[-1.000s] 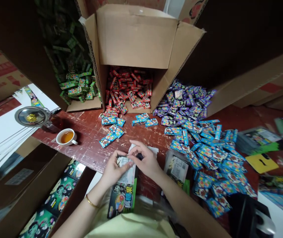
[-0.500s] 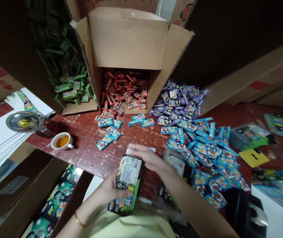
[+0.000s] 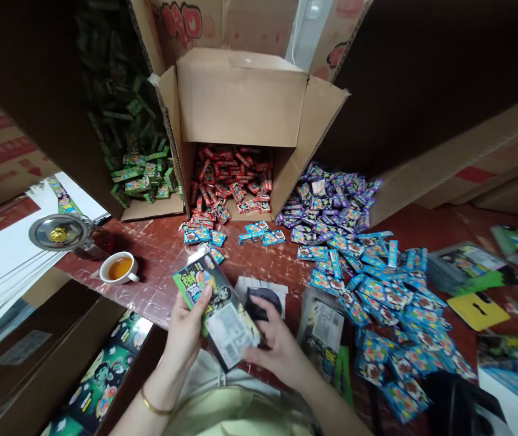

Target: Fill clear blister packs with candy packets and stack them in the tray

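A black and green printed candy box (image 3: 217, 309) with a pale label panel is held tilted over the table's front edge. My left hand (image 3: 186, 324) grips its left side, thumb across the printed face. At the lower right end, my right hand (image 3: 273, 339) has its thumb on the box's corner and its fingers around the end by a dark flap. Behind that hand, a white paper with a dark print (image 3: 281, 290) lies on the table. Right of it, flat unfolded boxes (image 3: 325, 327) are stacked in clear plastic.
Cartons hold green packets (image 3: 147, 172), red packets (image 3: 235, 175) and purple packets (image 3: 331, 194). Blue packets (image 3: 386, 284) spread over the right side. A teacup (image 3: 120, 267) and a glass teapot (image 3: 63, 233) stand left. Printed boxes (image 3: 104, 381) fill a carton lower left.
The box has turned, its label end swinging down toward the right and its other end up to the left. My right hand has come down from behind it to the label end.
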The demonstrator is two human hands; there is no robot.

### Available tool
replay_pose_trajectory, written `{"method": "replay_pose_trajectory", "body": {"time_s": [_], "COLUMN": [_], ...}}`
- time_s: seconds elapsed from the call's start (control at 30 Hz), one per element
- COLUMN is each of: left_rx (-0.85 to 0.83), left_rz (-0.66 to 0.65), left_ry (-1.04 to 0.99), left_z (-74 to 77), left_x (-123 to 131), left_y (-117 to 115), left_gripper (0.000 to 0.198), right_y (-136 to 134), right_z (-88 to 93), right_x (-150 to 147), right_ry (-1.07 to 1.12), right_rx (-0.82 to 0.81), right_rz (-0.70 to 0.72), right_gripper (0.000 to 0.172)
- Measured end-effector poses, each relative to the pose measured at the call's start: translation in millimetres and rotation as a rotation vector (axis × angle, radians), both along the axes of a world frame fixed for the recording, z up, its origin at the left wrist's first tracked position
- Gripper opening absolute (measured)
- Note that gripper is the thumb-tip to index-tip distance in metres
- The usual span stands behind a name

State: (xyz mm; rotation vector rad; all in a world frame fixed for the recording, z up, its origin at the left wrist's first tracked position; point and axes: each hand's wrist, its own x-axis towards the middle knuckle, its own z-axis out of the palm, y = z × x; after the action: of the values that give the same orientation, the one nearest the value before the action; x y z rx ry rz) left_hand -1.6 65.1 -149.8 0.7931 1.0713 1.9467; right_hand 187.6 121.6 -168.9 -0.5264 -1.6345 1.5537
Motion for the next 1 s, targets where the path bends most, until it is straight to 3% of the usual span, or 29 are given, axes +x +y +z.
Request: {"method": "replay_pose_trajectory", "body": {"time_s": [0.03, 0.1, 0.17, 0.23, 0.33, 0.43, 0.6, 0.8, 0.9, 1.0], "left_rx": [-0.019, 0.012, 0.053, 0.058, 0.046, 0.025, 0.116, 0.192, 0.104, 0.008], "left_rz": [0.059, 0.091, 0.051, -0.009, -0.056, -0.059, 0.010, 0.003, -0.054, -0.126], "left_ry": [0.052, 0.215, 0.375, 0.468, 0.483, 0.470, 0.449, 0.212, 0.296, 0.235], "left_z": [-5.1, -16.5, -28.6, -39.2, -47.8, -46.2, -35.2, -29.9, -23.6, -15.1], "left_x": [8.4, 20.8, 27.9, 31.4, 30.7, 24.8, 20.4, 24.5, 21.1, 18.3], "left_y": [1.7, -0.2, -6.4, -11.8, -11.7, -4.0, 4.1, -1.5, -6.7, -9.2], "left_gripper": [0.061, 0.070, 0.076, 0.069, 0.055, 0.037, 0.020, 0.035, 0.020, 0.021], "right_y": [-4.8, -7.6, -5.1, -3.1, -6.5, -12.1, -13.3, -13.7, -13.2, -8.9], "right_z": [-0.5, 5.6, 13.5, 15.5, 4.4, -11.1, -16.5, -10.0, -1.8, 11.5], "right_x": [-2.3, -7.1, -13.7, -22.8, -37.8, -47.3, -49.5, -46.3, -40.7, -33.8], "right_ry": [-0.006, 0.057, 0.167, 0.261, 0.366, 0.425, 0.272, 0.308, 0.208, 0.131], "right_rx": [0.034, 0.114, 0.194, 0.283, 0.403, 0.430, 0.460, 0.467, 0.336, 0.140], "right_rz": [0.004, -0.117, -0.293, -0.425, -0.566, -0.633, -0.520, -0.476, -0.382, -0.309], "right_gripper": [0.081, 0.066, 0.053, 0.050, 0.051, 0.055, 0.044, 0.051, 0.055, 0.058]}}
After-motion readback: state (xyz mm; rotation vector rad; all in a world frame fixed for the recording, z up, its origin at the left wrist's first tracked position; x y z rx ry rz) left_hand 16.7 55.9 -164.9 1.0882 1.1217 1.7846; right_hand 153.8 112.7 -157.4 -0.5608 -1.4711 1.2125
